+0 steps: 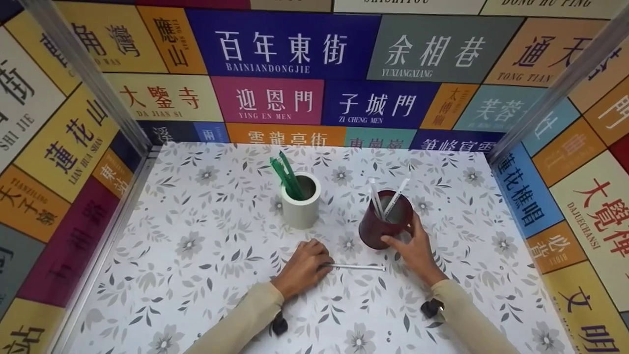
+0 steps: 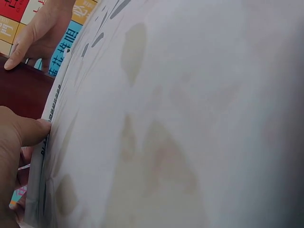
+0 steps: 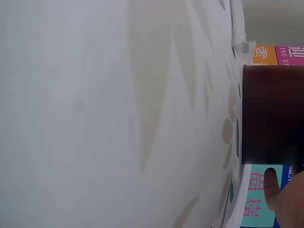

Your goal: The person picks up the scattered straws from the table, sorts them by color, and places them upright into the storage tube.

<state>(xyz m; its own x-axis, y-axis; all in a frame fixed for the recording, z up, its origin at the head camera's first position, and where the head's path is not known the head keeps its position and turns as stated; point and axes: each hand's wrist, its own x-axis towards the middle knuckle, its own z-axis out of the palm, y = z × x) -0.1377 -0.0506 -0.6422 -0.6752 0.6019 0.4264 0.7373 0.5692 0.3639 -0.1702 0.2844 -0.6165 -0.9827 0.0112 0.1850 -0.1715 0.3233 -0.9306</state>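
My left hand (image 1: pixel 305 265) pinches a slim white pen (image 1: pixel 361 267), its free end pointing right, low over the table. Dark print runs along this pen in the left wrist view, with my thumb (image 2: pixel 35 130) pressed on it. A dark red pen holder (image 1: pixel 376 228) stands upright, two white pens (image 1: pixel 393 200) leaning inside. My right hand (image 1: pixel 417 253) grips the holder from its right side, thumb in front and fingers partly hidden behind. The right wrist view shows the holder's wall (image 3: pixel 273 114) near the right thumb (image 3: pixel 275 192).
A white pen holder (image 1: pixel 300 214) with several green pens (image 1: pixel 289 179) stands left of the dark red one. The table (image 1: pixel 206 295) has a floral cover. Colourful panels (image 1: pixel 275 44) with printed characters enclose its back and sides.
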